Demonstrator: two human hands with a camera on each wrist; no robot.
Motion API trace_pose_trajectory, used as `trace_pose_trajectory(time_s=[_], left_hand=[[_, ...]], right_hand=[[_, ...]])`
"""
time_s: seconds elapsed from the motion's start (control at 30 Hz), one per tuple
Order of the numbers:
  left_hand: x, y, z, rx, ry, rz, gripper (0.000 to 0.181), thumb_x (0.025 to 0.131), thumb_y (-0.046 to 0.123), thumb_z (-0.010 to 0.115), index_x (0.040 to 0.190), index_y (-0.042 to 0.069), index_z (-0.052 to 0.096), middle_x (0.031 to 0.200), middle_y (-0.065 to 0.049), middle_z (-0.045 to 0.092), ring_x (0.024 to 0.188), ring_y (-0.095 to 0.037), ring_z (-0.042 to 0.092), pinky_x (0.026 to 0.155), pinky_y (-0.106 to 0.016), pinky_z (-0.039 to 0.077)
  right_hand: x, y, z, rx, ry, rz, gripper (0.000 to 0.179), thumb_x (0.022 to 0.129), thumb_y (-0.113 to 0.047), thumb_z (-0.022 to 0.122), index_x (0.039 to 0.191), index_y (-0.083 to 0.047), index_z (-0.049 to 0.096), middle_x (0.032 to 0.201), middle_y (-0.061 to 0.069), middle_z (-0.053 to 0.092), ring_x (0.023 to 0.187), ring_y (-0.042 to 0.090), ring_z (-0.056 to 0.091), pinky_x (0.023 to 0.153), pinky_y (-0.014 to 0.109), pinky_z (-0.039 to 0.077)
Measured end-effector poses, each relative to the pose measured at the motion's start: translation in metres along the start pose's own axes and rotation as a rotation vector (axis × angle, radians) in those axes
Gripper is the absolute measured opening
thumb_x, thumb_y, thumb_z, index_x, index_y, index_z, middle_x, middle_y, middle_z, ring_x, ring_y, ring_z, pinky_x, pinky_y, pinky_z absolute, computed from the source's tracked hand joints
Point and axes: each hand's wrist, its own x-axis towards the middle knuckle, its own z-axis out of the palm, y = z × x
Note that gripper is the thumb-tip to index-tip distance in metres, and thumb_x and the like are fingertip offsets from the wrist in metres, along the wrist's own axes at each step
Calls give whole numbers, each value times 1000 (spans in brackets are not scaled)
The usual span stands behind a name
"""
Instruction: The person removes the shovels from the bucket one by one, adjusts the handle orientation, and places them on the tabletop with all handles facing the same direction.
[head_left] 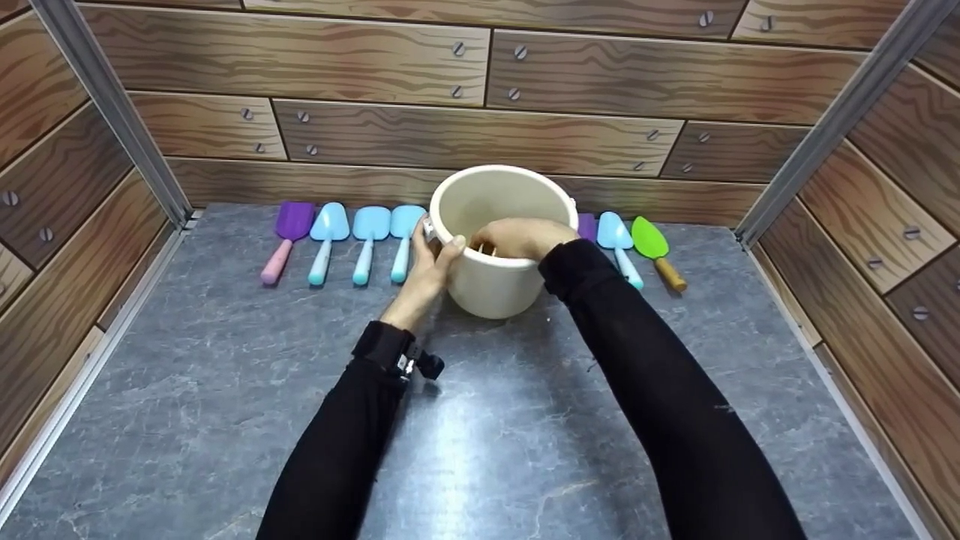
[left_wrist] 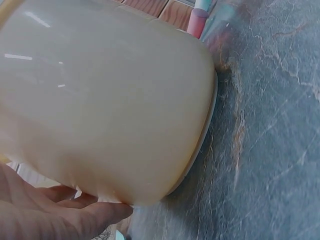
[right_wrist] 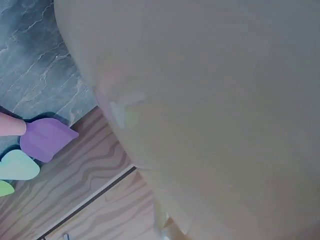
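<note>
A cream-white bucket point(head_left: 491, 289) stands upright on the grey floor, near the back wall. My left hand point(head_left: 426, 276) holds its left side, with the thumb at the rim and the fingers along the outer wall. In the left wrist view, the fingers point(left_wrist: 107, 212) touch the bucket's wall point(left_wrist: 115, 100). Over the near rim, my right hand point(head_left: 521, 236) reaches into the bucket. Its fingers are partly hidden, and whether they hold anything cannot be made out. The bucket's wall point(right_wrist: 215, 115) fills most of the right wrist view.
Left of the bucket lie a purple shovel point(head_left: 295, 219) with a pink handle and several light-blue shovels point(head_left: 371, 223). On its right are a partly hidden purple shovel point(head_left: 586, 226), a blue one point(head_left: 613, 230) and a green one point(head_left: 649, 238). Wood-patterned walls point(head_left: 375, 67) enclose the floor.
</note>
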Motion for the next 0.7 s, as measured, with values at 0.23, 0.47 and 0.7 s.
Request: trace_pose_trajectory(time_s=[0.23,0.47,0.7], left_hand=[[0,-1,-1,-5,3,-11,140,90,73,92,188,35,-1,198,-16,16,184,-26,26,150,-47,27],[-47,59,21,51,10,3,140,93,79,82,188,21,-4,195,-28,18,183,-34,27,150,-46,29],[-43,54,17,59,21,-21,140,91,81,84,188,29,-2,198,-18,19,183,-27,27,149,-45,30]], right_hand=[[4,1,1,63,109,-63,26,108,-11,72,133,-8,81,127,14,84,119,31,75,116,52,60],[3,3,1,86,176,-136,22,103,-9,78,125,-5,78,122,17,85,116,36,80,108,52,64],[-1,3,0,48,265,-112,15,107,-17,79,114,-5,75,114,14,82,109,32,77,102,50,64]])
